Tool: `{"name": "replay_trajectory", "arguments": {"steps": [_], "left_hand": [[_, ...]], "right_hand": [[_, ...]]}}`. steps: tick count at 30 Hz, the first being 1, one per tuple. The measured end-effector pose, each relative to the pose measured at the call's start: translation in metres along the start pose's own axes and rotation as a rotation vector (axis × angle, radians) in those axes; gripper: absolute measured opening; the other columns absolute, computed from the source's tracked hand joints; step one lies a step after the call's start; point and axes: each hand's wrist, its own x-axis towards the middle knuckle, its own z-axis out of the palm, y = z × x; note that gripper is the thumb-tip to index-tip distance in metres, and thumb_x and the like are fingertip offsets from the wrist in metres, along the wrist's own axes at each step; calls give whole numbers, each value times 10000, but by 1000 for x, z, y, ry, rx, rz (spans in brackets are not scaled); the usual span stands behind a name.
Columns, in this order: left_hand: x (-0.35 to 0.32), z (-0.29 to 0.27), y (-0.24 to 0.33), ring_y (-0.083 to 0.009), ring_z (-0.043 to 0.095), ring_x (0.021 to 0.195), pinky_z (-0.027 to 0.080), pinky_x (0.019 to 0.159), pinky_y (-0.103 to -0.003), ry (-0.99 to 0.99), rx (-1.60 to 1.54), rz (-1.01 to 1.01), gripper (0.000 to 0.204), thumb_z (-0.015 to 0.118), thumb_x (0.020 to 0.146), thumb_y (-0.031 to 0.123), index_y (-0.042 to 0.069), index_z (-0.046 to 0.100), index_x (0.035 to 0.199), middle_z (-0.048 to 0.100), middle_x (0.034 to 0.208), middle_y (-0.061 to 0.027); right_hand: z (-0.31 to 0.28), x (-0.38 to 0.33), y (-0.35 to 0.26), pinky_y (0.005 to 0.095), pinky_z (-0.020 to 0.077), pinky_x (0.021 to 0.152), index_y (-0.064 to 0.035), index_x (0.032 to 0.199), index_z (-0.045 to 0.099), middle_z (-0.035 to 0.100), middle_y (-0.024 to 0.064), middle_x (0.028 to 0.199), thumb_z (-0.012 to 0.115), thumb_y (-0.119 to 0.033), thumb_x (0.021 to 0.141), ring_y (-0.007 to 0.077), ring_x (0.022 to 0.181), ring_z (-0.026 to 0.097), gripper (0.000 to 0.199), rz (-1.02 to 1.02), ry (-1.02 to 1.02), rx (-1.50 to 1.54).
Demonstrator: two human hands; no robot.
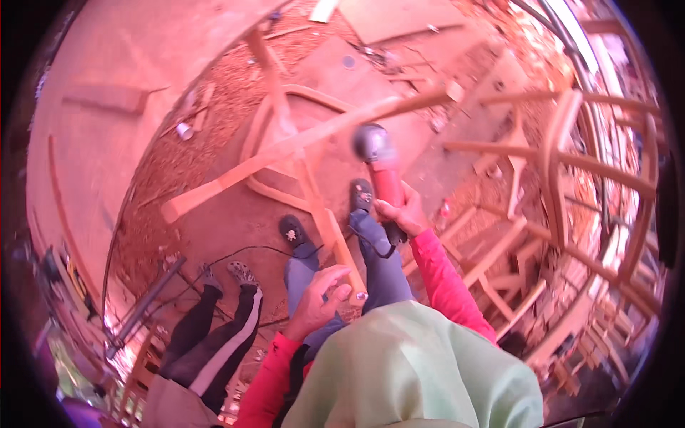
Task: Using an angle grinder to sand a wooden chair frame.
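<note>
My right hand (404, 211) is closed round the red body of a power tool (386, 184), which looks like an angle grinder or sander. Its grey, round head is blurred and sits close to a long wooden rail of an unfinished chair frame (267, 158). The frame lies on the ground in front of me, its pale wooden members crossing. One chair leg (332, 235) points back toward me. Beside that leg's end is my left hand (320, 302), fingers curved and thumb apart, at most touching the wood and not wrapped round it.
A black cable (260, 247) runs leftward past my shins. Another person's legs (214, 328) are at my left. More wooden chair frames (564, 153) stand stacked at the right. Wood shavings (214, 135) and a white cup (184, 131) lie on the ground beyond a large board's edge.
</note>
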Motion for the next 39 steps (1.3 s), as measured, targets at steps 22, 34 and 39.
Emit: {"name": "replay_trajectory", "arguments": {"steps": [22,34,39], "left_hand": [[-128,-5,85,-372,597,1235,501,1056,-462,-64,367,569,622,783,905,252,8,516,1411,577,1343,-198],[-160,65,132,-443,605,1211,511,1041,-465,-176,462,860,620,831,835,212,-41,499,1294,540,1285,-253],[-169,79,136,-451,613,1178,536,984,-467,-190,469,846,620,838,821,167,-25,486,1294,531,1261,-238]], "right_hand": [[41,-270,-50,378,626,577,-10,1052,621,699,127,846,717,-286,971,238,666,716,303,-126,283,392],[55,-335,-34,363,619,725,-54,1123,627,731,125,939,730,-334,980,229,792,719,331,-119,205,854],[50,-346,-37,361,621,737,-58,1124,628,730,124,941,739,-327,973,230,796,720,328,-162,172,872]]}}
